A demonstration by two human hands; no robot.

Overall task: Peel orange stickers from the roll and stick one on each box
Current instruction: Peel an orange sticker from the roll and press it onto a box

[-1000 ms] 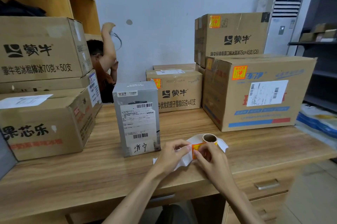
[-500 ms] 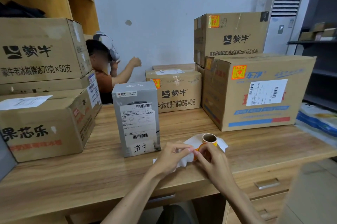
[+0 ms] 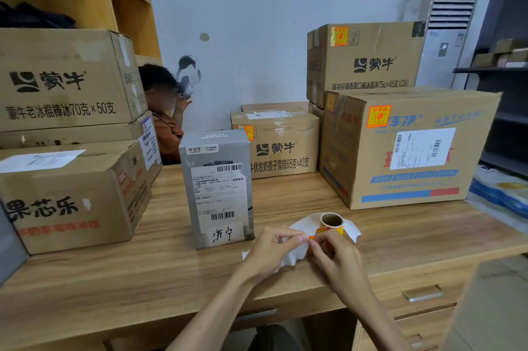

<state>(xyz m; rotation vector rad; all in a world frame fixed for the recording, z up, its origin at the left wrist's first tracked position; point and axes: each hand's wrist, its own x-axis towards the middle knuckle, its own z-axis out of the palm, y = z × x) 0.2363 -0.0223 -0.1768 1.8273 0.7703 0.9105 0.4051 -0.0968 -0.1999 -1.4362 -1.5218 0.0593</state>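
Near the front edge of the light wooden desk (image 3: pixel 143 279), right of its middle, our left hand (image 3: pixel 271 250) pinches the crinkled white backing strip (image 3: pixel 295 256) between thumb and forefinger. Our right hand (image 3: pixel 335 257) curls its fingers onto the orange sticker (image 3: pixel 312 237) where it leaves that strip. Just behind the right hand the small orange sticker roll (image 3: pixel 331 221) stands upright on the desk, its brown card core open to us.

To peel well, we judge that the left hand should hold the strip taut and low while the right lifts one corner and draws it back slowly, touching only the sticker's edge so the glue stays clean and the sticker does not fold on itself.

Just left of our hands, nearer the middle of the desk, stands the tall grey box with a white shipping label (image 3: pixel 217 187). We see no orange sticker on the faces turned to us, so it looks the likeliest next target.

Farther back, toward the right rear corner, the big cardboard box with blue and red bands (image 3: pixel 400 179), the carton stacked behind it (image 3: pixel 365 64) and the low carton at the far edge (image 3: pixel 283 150) each show an orange sticker. On the cardboard stack along the left edge (image 3: pixel 65 199) we can make out none
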